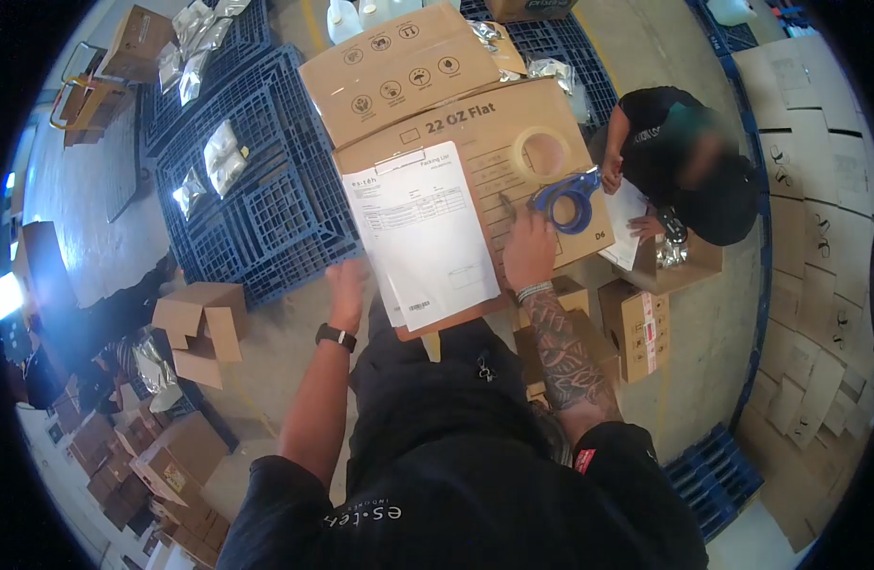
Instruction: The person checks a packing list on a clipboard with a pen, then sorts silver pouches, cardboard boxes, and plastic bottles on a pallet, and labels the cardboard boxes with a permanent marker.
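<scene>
A packing list (423,247) is clipped to a brown clipboard (484,218) lying on a large cardboard box (437,142). My left hand (346,287) is beside the clipboard's left edge, slightly blurred, and its grip cannot be made out. On the box, right of the clipboard, my right hand (530,249) has its fingers around a small dark pen-like item (506,203). Just right of those fingers lies a blue tape dispenser (568,204). A roll of tan tape (541,155) sits above it.
At the right, a person (684,161) in black leans over papers (627,223) and an open box (684,275). Blue pallets (275,190) with silver pouches (225,161) stand at the left. An open carton (204,323) and a taped box (636,332) are nearby.
</scene>
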Tool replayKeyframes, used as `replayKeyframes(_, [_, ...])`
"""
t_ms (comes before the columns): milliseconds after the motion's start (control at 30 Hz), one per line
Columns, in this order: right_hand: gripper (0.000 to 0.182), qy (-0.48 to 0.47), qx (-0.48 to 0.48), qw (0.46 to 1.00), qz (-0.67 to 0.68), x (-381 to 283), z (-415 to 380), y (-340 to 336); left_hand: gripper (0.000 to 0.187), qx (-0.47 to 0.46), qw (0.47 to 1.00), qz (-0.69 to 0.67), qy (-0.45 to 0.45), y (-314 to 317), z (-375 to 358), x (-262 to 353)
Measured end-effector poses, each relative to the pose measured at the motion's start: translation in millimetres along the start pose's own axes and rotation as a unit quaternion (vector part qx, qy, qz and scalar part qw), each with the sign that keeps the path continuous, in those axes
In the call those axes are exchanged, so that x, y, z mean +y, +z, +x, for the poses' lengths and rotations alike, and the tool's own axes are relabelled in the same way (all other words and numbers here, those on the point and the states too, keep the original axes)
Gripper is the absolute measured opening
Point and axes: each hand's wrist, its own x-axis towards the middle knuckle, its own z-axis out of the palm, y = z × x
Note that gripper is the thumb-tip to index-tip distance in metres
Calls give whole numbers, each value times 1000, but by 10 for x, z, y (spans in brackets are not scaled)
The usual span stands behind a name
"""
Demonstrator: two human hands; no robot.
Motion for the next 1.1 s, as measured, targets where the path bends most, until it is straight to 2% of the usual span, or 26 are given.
replayKeyframes(67, [34,3,16,995,100,-46,-93,-48,64,-14,998,29,-50,94,-5,120])
replayKeyframes(100, [34,-2,20,995,102,-76,-137,-89,64,-11,999,25,-45,148,17,139])
replayKeyframes(167, [37,46,-45,977,204,-161,-224,-167,72,-19,989,119,-81,253,77,195])
replayKeyframes(233, [36,25,-44,973,226,-210,-312,-108,68,102,984,137,48,465,-102,268])
replayKeyframes(300, [35,-1,-75,967,242,-258,-403,-32,60,148,952,222,148,388,67,-45])
replayKeyframes(367, [35,-33,-92,963,250,-210,-448,-54,60,10,984,169,53,330,95,-106])
replayKeyframes(400, [35,-49,-87,960,260,-216,-452,-81,60,27,985,161,61,299,61,-54])
replayKeyframes(467, [34,-70,-94,953,280,-238,-441,-153,52,-122,986,110,20,269,-7,81])
replayKeyframes(533, [33,-69,-85,952,286,-169,-434,-213,49,-185,983,-3,2,314,62,-110])
replayKeyframes(567, [30,-79,-74,947,303,-115,-450,-190,49,-199,980,-1,19,375,-2,-66])
replayKeyframes(633, [28,-88,-48,944,315,-69,-389,-234,38,-196,960,-199,-34,428,-161,15])
replayKeyframes(700, [24,9,-65,958,278,-109,-394,-320,38,-198,963,-179,-17,405,-231,13])
replayKeyframes(800, [23,-23,-17,945,326,-179,-381,-485,37,-182,972,-148,4,298,-318,26])
replayKeyframes(933, [23,15,16,941,337,-207,-450,-445,37,-163,974,-151,44,-4,-549,237])
replayKeyframes(1000, [30,-49,124,936,327,-273,-488,-450,37,-171,972,-151,53,-262,-582,279])
replayKeyframes(1033, [30,-45,126,937,321,-317,-520,-495,37,-175,971,-153,57,-380,-640,328])
replayKeyframes(1100, [33,39,55,938,340,-474,-557,-571,36,-161,974,-140,69,-662,-776,483])
